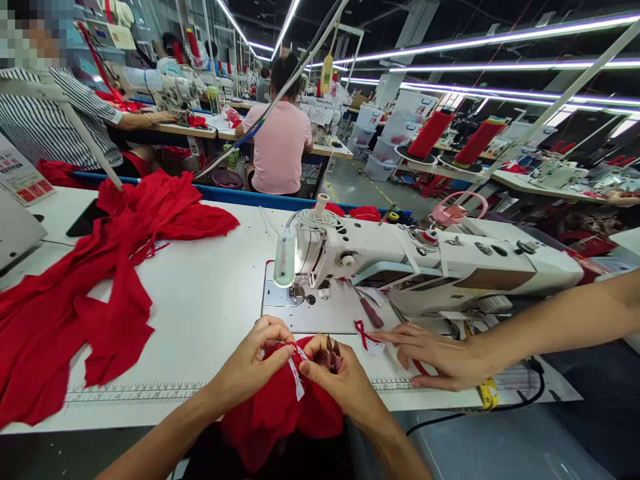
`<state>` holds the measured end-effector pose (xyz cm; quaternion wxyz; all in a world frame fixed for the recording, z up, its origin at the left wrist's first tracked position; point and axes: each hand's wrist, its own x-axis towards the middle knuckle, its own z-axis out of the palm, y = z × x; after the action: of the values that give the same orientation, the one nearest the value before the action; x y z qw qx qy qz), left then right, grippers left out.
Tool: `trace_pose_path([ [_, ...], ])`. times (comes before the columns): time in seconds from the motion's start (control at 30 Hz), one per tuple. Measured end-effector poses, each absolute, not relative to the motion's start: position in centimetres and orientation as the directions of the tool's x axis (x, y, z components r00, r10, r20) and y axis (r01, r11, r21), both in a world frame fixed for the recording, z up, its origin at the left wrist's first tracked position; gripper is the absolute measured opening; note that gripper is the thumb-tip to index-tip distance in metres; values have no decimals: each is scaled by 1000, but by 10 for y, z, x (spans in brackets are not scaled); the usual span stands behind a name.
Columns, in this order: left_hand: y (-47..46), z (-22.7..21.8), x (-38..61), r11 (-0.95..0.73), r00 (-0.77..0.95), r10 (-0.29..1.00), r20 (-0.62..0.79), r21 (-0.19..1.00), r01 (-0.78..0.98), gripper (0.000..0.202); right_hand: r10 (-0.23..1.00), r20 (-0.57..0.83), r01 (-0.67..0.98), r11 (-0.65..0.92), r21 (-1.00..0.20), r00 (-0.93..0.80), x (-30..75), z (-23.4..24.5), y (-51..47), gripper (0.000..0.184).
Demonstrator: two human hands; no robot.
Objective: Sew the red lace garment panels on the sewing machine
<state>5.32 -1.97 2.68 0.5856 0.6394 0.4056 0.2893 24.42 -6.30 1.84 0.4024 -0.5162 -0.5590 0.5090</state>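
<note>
Between my two hands hangs a red garment point(270, 413), drooping over the table's front edge, with a narrow white strip point(297, 380) along it. My left hand point(265, 350) pinches the fabric near the strip's upper end. On the other side, my right hand point(333, 373) grips the same cloth with thumb and fingers and also keeps small thread snips point(333, 353) in the palm, blades pointing up. A sewing machine point(370, 253) stands just beyond both hands. Right of them, another person's hand point(440, 357) touches a small white piece with red trim point(369, 339).
A heap of red fabric point(120, 267) covers the table's left side. A dark-handled tool point(370, 310) lies by the machine bed. A printed ruler point(135, 395) runs along the front edge. Two red thread cones point(433, 133) stand behind. Co-workers sit at machines farther back.
</note>
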Motion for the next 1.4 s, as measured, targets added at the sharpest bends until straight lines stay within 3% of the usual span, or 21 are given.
trace_pose_path([
  [0.13,-17,28,55,-68,532,846,-42,980,186,18,986,124,310,153,-938,-112,243,21,-66,11],
  [0.3,-20,35,57,-2,546,828,-127,973,230,22,933,331,382,360,-851,-140,242,21,-67,18],
  [0.63,-22,34,59,133,574,794,-199,979,155,23,941,307,371,338,-865,-142,244,21,-68,11],
  [0.8,-22,34,59,73,563,817,-127,990,116,21,953,269,349,302,-887,-142,244,22,-68,10],
  [0.97,-23,34,59,130,618,776,-122,991,32,21,938,297,343,341,-875,-176,246,22,-73,11],
  [1.23,-30,34,62,-68,585,810,-34,986,152,19,920,313,405,385,-829,-234,252,21,-83,18],
  [1.4,-33,41,58,-73,603,796,-56,980,187,19,906,334,407,416,-814,-259,254,23,-89,13],
])
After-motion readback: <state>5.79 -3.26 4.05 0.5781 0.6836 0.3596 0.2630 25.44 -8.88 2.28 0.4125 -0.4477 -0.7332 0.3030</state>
